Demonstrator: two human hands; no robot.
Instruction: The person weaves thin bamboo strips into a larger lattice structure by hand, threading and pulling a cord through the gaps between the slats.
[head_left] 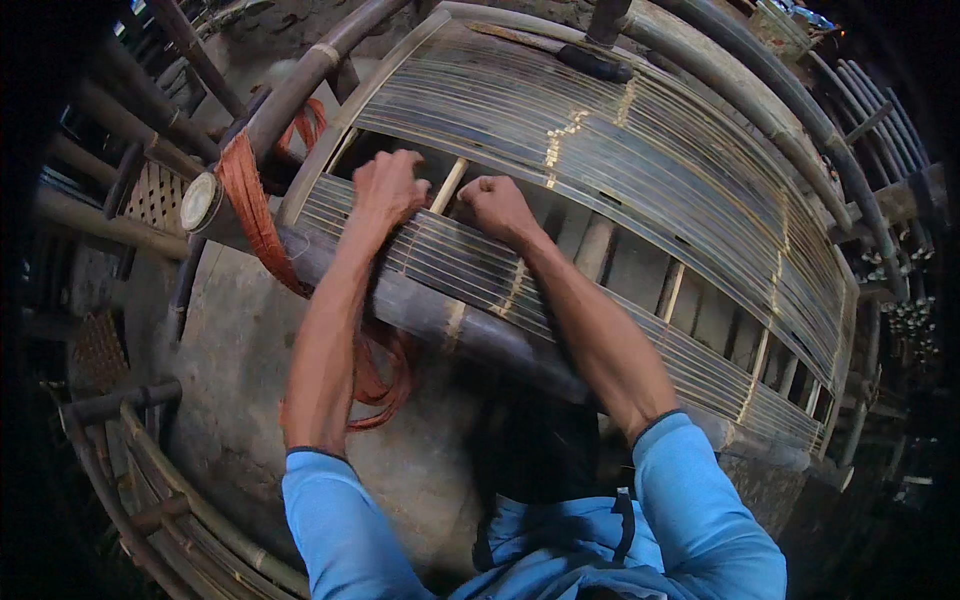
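Blue sleeves (700, 510) at five and seven o'clock | left hand (388, 190) at eleven, right hand (500, 207) at twelve; fingers curled, grasp cannot be told | slatted bamboo panel (680, 185) beneath, long axis ten-to-four | pale crossbar (449, 187) between hands, axis one-to-seven, neither clearly nearer

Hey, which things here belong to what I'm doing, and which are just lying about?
Likely in the job:
- slatted panel, with your left hand and right hand at its gap
- crossbar between them
- front pole

Seemingly lying about:
- orange strap, over the pole
- dark-handled tool, on the slats
- lattice, left
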